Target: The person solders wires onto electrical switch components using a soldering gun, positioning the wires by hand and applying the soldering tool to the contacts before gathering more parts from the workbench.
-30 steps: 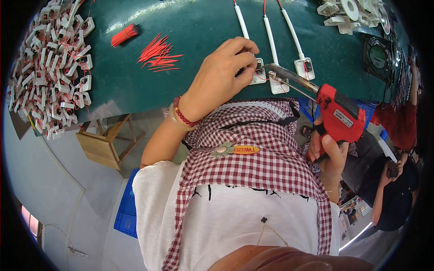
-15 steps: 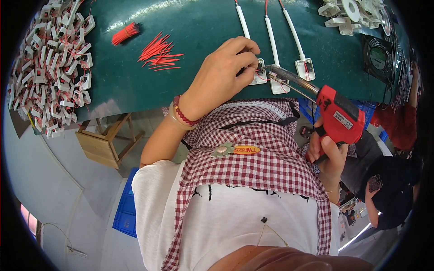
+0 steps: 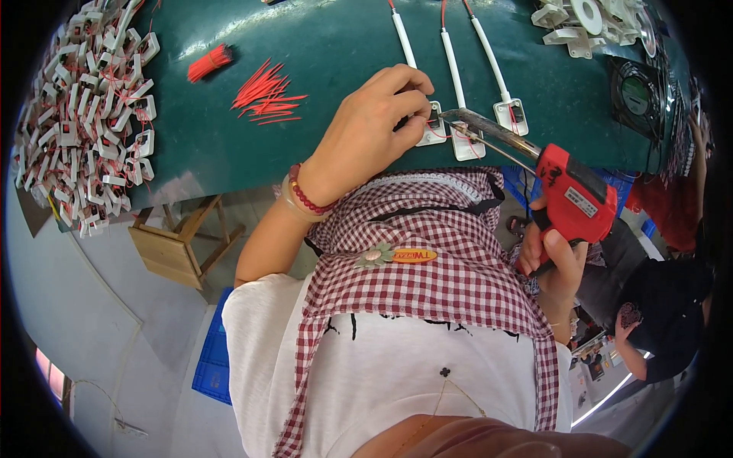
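Note:
My right hand is wrapped round the grip of a red soldering gun. Its long metal barrel points left, with the tip over the leftmost white plastic housing. A small black part and thin red wire show in that housing. My left hand, fingers curled into a pinch, is at the housing's left edge; what lies between the fingertips is hidden. Beside it are a middle housing, partly under the barrel, and a right housing. Each joins a white tube with red wire at its far end.
Many wired white housings are heaped at the left. A bundle of red wires and loose red wires lie on the green table. White plastic parts and a black fan stand right. Another person is at lower right.
The housings and tubes appear slightly further left in the picture. The gun's tip has moved slightly left over the leftmost housing. Both hands keep nearly the same pose.

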A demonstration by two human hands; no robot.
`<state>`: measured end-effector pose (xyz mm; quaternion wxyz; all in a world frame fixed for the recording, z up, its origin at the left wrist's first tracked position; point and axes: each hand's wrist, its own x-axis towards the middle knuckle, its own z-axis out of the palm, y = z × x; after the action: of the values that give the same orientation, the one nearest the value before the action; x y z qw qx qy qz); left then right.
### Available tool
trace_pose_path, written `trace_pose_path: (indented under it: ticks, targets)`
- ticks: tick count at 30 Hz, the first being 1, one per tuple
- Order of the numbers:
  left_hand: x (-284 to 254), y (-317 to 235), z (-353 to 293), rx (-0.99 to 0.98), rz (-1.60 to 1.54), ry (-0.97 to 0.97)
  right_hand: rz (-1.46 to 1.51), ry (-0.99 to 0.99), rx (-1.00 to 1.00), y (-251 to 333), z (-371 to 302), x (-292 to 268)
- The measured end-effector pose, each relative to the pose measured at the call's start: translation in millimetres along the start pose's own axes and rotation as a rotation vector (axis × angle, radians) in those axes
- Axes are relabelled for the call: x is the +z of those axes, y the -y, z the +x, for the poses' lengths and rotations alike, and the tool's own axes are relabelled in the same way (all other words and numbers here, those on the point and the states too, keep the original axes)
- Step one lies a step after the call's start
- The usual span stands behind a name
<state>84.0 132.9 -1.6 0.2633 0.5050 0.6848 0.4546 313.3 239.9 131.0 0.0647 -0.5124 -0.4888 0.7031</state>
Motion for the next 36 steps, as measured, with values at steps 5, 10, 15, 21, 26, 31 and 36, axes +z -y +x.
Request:
trace_pose_path:
  ticks: [5,10,15,21,26,31,36]
  targets:
    - [-2,1,2,-0.002,-0.005,0.013,0.019,0.049,-0.029,-1,5,1]
    - [-2,2,2,0.007,-0.010,0.013,0.028,0.052,-0.007,-5,5,1]
    - [-5,0,2,-0.001,-0.009,0.023,0.066,0.024,-0.041,-3,3,0]
    - [-3,-2,6,0.007,0.000,0.038,0.067,0.036,-0.051,-1,5,-8]
    - [-2,-9,9,-0.024,0.008,0.033,0.113,0.036,-0.011,-11,2,-20]
    - [6,-17,14,-0.101,0.011,0.135,0.238,0.135,-0.027,-8,13,-33]
    - [0,-23,11,-0.190,-0.016,0.137,0.244,0.082,-0.132,0,7,-36]
